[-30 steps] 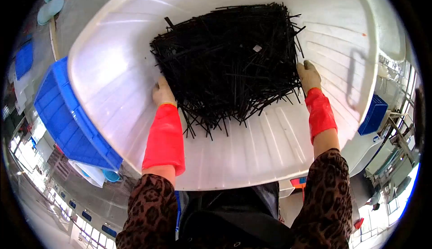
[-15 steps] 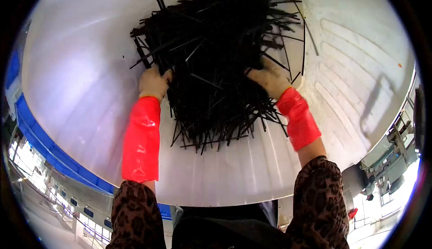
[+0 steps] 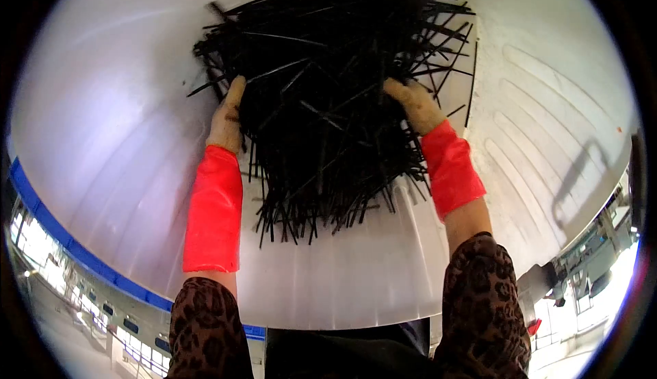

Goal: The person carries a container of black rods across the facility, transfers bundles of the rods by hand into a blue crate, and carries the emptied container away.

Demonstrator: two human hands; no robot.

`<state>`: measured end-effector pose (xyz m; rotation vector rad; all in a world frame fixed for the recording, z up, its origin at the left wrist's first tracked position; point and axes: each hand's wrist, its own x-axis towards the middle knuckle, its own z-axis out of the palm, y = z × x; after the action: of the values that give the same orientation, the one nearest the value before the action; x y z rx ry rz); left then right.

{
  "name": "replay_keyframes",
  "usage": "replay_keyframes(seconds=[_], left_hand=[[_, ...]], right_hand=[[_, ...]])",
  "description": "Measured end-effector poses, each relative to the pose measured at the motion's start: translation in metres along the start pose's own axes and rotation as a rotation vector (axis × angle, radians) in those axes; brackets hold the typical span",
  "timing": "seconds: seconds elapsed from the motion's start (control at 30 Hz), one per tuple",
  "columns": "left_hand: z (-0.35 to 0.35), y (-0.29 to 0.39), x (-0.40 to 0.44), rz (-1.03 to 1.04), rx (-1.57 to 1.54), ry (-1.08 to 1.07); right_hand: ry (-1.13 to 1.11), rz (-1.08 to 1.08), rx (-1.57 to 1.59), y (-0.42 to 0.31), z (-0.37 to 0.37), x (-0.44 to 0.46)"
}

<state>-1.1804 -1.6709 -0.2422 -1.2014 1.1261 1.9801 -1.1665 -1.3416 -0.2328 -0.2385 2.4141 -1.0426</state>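
A large tangled heap of thin black strips [image 3: 321, 112] lies in a big white tub [image 3: 342, 283], many ends sticking out at its edges. My left hand [image 3: 228, 115], in a cream glove with a long red cuff, presses against the heap's left side, its thumb pointing up and its other fingers out of sight. On the opposite side my right hand [image 3: 415, 105], gloved the same way, has its thumb laid over the strips while the remaining fingers are hidden among them. Between them, both hands clasp the heap.
The tub's curved wall surrounds the heap, with moulded ridges on the right side. A blue edge [image 3: 89, 256] runs outside the tub at lower left. Railings and windows show beyond at both lower corners.
Both thumbs have come up higher on the heap, the left one now straighter. The mass of strips has shifted slightly between my hands.
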Motion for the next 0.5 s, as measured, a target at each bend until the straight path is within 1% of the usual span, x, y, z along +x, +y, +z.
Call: replay_keyframes(seconds=[0.03,0.07,0.1,0.2,0.23,0.27,0.3,0.33,0.37,0.4,0.43,0.47,0.5], left_hand=[[0.001,-0.012,0.009,-0.015,-0.003,-0.020],[0.013,-0.015,0.005,-0.028,-0.039,0.012],[0.026,-0.017,-0.003,-0.040,-0.075,0.043],[0.049,-0.011,-0.037,-0.056,-0.196,0.145],[-0.023,-0.030,-0.007,-0.030,0.588,-0.012],[-0.014,-0.026,-0.021,-0.025,0.583,-0.014],[0.010,-0.016,-0.042,-0.009,0.398,-0.001],[0.035,-0.006,-0.059,0.004,0.212,0.010],[0.057,0.003,-0.068,-0.021,0.137,0.107],[0.035,-0.006,-0.051,-0.017,0.140,0.089],[-0.008,-0.022,-0.032,0.053,0.423,0.034],[-0.028,-0.032,-0.024,0.125,0.706,-0.019],[0.027,-0.013,-0.052,-0.094,-0.013,-0.003]], right_hand=[[-0.085,0.031,-0.157,-0.007,-0.001,0.006],[-0.174,0.053,-0.300,-0.013,-0.001,0.011],[-0.173,0.063,-0.302,-0.017,-0.002,0.009],[-0.072,0.072,0.089,-0.048,-0.007,-0.006],[-0.039,0.070,0.219,-0.060,-0.010,-0.011],[-0.006,0.067,0.348,-0.068,-0.012,-0.014],[-0.108,0.183,0.287,-0.069,-0.015,-0.013],[-0.093,0.185,0.278,-0.065,-0.015,-0.007],[-0.150,0.082,0.077,-0.058,-0.014,-0.002],[-0.207,-0.018,-0.125,-0.052,-0.013,0.000],[-0.066,-0.162,-0.063,-0.043,-0.005,-0.003],[-0.057,-0.168,-0.068,-0.041,-0.007,-0.005],[0.030,-0.344,-0.232,-0.039,-0.010,-0.006]])
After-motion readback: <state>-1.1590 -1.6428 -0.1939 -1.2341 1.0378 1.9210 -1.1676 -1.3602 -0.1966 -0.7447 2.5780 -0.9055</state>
